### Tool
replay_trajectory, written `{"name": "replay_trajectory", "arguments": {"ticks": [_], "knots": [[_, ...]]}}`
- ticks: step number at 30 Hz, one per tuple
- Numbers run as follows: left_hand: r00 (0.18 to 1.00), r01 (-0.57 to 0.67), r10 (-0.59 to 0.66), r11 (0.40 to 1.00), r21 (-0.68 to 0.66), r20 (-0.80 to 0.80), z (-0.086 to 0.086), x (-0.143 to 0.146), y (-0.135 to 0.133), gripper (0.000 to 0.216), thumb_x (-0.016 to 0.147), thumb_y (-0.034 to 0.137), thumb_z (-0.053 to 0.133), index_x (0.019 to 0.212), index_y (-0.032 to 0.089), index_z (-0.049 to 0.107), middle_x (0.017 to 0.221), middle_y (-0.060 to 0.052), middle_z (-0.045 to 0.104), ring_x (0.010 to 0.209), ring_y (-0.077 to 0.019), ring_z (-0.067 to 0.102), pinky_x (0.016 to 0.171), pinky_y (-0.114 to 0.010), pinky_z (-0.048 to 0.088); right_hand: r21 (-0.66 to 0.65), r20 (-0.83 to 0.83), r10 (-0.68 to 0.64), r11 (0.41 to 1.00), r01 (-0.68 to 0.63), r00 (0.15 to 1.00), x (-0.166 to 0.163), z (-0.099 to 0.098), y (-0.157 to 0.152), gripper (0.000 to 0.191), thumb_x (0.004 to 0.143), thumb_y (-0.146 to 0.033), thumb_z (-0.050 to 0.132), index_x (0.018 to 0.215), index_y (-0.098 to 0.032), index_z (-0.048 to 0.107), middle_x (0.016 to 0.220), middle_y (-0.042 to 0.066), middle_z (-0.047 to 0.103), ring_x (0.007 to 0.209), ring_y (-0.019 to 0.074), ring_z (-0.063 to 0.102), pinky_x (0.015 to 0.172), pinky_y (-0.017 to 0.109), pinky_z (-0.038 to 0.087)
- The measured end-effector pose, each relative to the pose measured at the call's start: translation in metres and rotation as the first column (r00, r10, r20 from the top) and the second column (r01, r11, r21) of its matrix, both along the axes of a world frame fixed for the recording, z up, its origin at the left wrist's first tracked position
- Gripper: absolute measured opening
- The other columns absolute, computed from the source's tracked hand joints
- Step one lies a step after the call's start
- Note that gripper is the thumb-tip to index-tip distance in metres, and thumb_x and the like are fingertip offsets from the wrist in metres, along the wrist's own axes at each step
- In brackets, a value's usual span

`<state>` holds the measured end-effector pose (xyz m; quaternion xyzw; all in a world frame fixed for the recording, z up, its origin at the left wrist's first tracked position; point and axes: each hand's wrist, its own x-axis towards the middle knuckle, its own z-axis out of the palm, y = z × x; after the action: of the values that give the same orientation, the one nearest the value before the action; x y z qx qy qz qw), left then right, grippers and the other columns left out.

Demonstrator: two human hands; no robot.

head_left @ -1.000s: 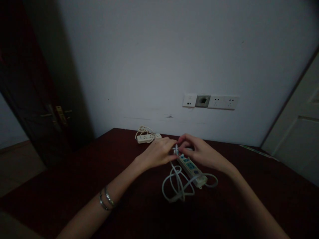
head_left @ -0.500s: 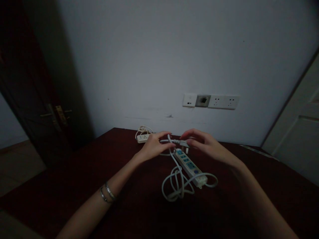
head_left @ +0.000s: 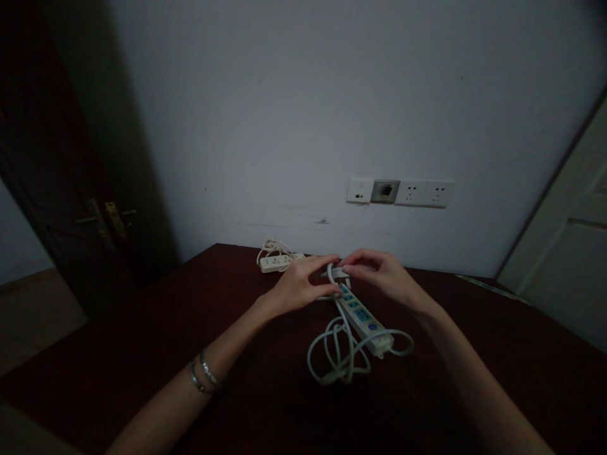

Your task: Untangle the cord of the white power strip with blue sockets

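Observation:
A white power strip (head_left: 363, 318) with blue sockets lies on the dark red table (head_left: 265, 392), its white cord (head_left: 337, 354) looped loosely in front of it. Both hands meet just above the strip's far end. My left hand (head_left: 300, 285) pinches the cord near the plug. My right hand (head_left: 379, 273) pinches the white plug (head_left: 337, 273) from the other side. Two thin bracelets (head_left: 203, 378) sit on my left wrist.
A second white power strip (head_left: 277, 260) with a coiled cord lies at the table's far edge by the wall. Wall sockets (head_left: 401, 192) are mounted above the table. A dark door with a brass handle (head_left: 110, 218) stands at left, a light door (head_left: 564, 253) at right.
The hands rose with the plug and cord and spread apart half a second ago. Now they have come back together and lowered slightly over the strip's far end.

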<state>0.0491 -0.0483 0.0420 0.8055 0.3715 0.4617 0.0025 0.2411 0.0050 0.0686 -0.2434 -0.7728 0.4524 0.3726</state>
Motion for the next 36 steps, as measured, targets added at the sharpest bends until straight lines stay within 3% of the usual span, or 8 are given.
{"name": "replay_trajectory", "arguments": {"ticks": [5, 9, 12, 15, 22, 29, 33, 36], "knots": [[1.0, 0.005, -0.006, 0.999, 0.05, 0.007, -0.001, 0.006, -0.004, 0.057, 0.072, 0.031, 0.07, 0.124, 0.015, 0.051, 0.116, -0.013, 0.061, 0.102, -0.0218, 0.059, 0.089, -0.04, 0.047, -0.092, -0.106, -0.121, 0.99, 0.111, 0.987, -0.014, -0.011, 0.001, 0.031, 0.064, -0.043, 0.07, 0.074, -0.015, 0.06, 0.072, 0.004, 0.064, 0.063, 0.0131, 0.057, 0.061, 0.027, 0.046], [0.985, -0.016, 0.037, 0.993, -0.12, 0.17, -0.004, 0.01, -0.002, 0.06, 0.07, 0.029, 0.072, 0.125, 0.017, 0.05, 0.113, -0.012, 0.063, 0.094, -0.0202, 0.06, 0.083, -0.039, 0.05, -0.177, -0.156, -0.176, 0.973, 0.148, 0.972, -0.021, -0.018, 0.003, 0.035, 0.065, -0.045, 0.069, 0.076, -0.013, 0.063, 0.07, 0.005, 0.065, 0.058, 0.0129, 0.056, 0.054, 0.026, 0.045], [0.923, 0.041, 0.078, 0.953, -0.299, 0.376, -0.003, 0.011, 0.003, 0.063, 0.068, 0.023, 0.072, 0.126, 0.017, 0.048, 0.11, -0.011, 0.063, 0.07, -0.0133, 0.06, 0.059, -0.03, 0.054, -0.218, -0.191, -0.11, 0.974, 0.067, 0.975, -0.022, -0.02, 0.003, 0.034, 0.071, -0.045, 0.064, 0.086, -0.014, 0.067, 0.083, 0.008, 0.067, 0.07, 0.0162, 0.062, 0.065, 0.029, 0.05], [0.813, 0.156, 0.116, 0.901, -0.406, 0.571, -0.001, 0.009, 0.008, 0.066, 0.066, 0.02, 0.071, 0.126, 0.013, 0.046, 0.109, -0.014, 0.062, 0.052, -0.007, 0.053, 0.035, -0.018, 0.043, -0.232, -0.143, -0.026, 0.973, -0.008, 0.989, -0.021, -0.019, 0.0, 0.04, 0.068, -0.033, 0.068, 0.103, -0.015, 0.063, 0.089, 0.008, 0.068, 0.082, 0.0186, 0.064, 0.078, 0.033, 0.05], [0.676, 0.313, 0.108, 0.853, -0.417, 0.729, 0.0, 0.005, 0.012, 0.063, 0.061, 0.014, 0.074, 0.119, 0.008, 0.05, 0.104, -0.014, 0.06, 0.062, -0.0106, 0.058, 0.036, -0.015, 0.045, 0.151, -0.061, -0.151, 0.976, 0.158, 0.987, -0.029, -0.031, -0.001, 0.055, 0.067, -0.023, 0.066, 0.118, -0.013, 0.051, 0.091, 0.009, 0.063, 0.068, 0.016, 0.064, 0.065, 0.031, 0.053], [0.739, 0.214, 0.19, 0.843, -0.493, 0.646, -0.003, -0.009, 0.021, 0.07, 0.065, 0.01, 0.071, 0.128, 0.013, 0.042, 0.119, -0.019, 0.049, 0.061, -0.0098, 0.058, 0.034, -0.017, 0.046, 0.442, -0.103, -0.223, 0.863, 0.245, 0.969, -0.026, -0.033, 0.004, 0.048, 0.072, -0.015, 0.056, 0.12, -0.016, 0.049, 0.098, 0.008, 0.051, 0.064, 0.0102, 0.058, 0.062, 0.028, 0.053], [0.8, 0.166, 0.224, 0.808, -0.565, 0.556, -0.011, -0.015, 0.03, 0.075, 0.064, 0.006, 0.069, 0.132, 0.015, 0.037, 0.106, -0.013, 0.054, 0.055, -0.0089, 0.057, 0.033, -0.019, 0.047, 0.561, -0.073, -0.275, 0.784, 0.267, 0.959, -0.025, -0.034, 0.007, 0.043, 0.073, -0.014, 0.053, 0.116, -0.015, 0.052, 0.093, 0.007, 0.053, 0.066, 0.0115, 0.055, 0.067, 0.031, 0.052], [0.819, 0.221, 0.192, 0.763, -0.607, 0.54, -0.013, -0.018, 0.033, 0.078, 0.065, 0.005, 0.068, 0.133, 0.014, 0.032, 0.09, -0.007, 0.058, 0.057, -0.0122, 0.059, 0.034, -0.019, 0.047, 0.521, -0.06, -0.322, 0.798, 0.304, 0.945, -0.024, -0.036, 0.012, 0.042, 0.071, -0.013, 0.053, 0.113, -0.014, 0.054, 0.089, 0.006, 0.057, 0.065, 0.0121, 0.055, 0.065, 0.029, 0.05]]}}
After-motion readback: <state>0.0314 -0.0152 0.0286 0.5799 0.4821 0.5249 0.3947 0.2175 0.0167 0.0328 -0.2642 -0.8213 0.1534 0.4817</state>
